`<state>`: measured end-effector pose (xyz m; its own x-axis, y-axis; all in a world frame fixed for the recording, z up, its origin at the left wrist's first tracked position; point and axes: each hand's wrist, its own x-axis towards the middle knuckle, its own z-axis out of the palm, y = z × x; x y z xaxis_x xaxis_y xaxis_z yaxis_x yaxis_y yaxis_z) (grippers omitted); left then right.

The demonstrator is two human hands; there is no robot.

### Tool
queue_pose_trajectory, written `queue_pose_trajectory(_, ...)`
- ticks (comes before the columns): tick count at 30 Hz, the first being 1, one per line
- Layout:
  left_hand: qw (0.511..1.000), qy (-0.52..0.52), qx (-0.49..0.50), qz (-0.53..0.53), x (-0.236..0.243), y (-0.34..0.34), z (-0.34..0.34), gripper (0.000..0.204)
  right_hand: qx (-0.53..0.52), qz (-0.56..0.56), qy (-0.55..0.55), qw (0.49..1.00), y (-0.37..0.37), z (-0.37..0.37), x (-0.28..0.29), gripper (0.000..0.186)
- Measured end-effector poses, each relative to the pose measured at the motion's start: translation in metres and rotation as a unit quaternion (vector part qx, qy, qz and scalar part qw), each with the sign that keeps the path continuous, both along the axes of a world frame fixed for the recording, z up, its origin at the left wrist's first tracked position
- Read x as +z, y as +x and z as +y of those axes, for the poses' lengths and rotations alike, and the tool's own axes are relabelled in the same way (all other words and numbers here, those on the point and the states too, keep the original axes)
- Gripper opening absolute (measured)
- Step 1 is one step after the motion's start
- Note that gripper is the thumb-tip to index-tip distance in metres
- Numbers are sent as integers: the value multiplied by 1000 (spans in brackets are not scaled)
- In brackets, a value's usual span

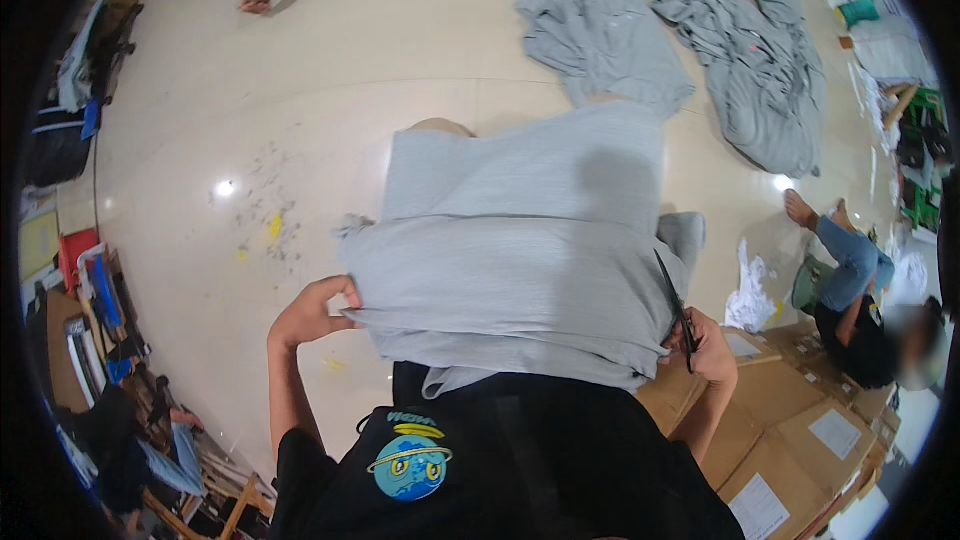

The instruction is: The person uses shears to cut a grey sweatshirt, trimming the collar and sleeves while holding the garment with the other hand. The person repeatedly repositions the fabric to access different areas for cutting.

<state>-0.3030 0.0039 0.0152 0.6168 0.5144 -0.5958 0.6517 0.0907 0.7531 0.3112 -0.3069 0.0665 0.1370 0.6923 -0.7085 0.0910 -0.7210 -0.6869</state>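
Observation:
A wide piece of light grey fabric (500,260) lies across my lap and legs, folded in layers toward my body. My left hand (318,310) pinches the fabric's left edge between thumb and fingers. At the right edge, my right hand (705,345) is closed around the handles of dark scissors (675,295), whose blades point up and away over the cloth. The fingers of that hand also touch the fabric's edge, though partly hidden behind the scissors.
More grey cloth heaps (600,30) lie on the pale tiled floor (200,110) ahead and at far right. Cardboard boxes (800,440) stand close on my right. Beyond them sits a person in jeans (850,260). Cluttered goods (100,290) line the left side.

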Motion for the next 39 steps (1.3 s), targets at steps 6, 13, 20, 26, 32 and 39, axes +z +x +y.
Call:
queue_pose_trajectory(6, 929, 168, -74, 321, 96, 100, 73, 62, -16, 84, 73, 994, 36, -56, -16, 66)
queue_pose_trajectory(13, 967, 195, -136, -91, 10, 266, 57, 72, 8, -63, 121, 991, 62, 30, 53, 60)
queue_pose_trajectory(20, 926, 209, -174, -263, -1, 283, -20, 66, 82, -284, 299, 907, 5, 254, 75, 38)
queue_pose_trajectory(26, 968, 77, 135, -199, -48, 259, 39, 43, -40, 70, 316, 945, -134, 375, -9, 51)
queue_pose_trajectory(32, 874, 269, 312, 259, -192, 138, 123, 50, -107, 170, 279, 939, -233, 383, -82, 46)
queue_pose_trajectory(39, 905, 187, 369, 96, -196, 153, 123, 36, -74, 102, 225, 966, -211, 370, -85, 44)
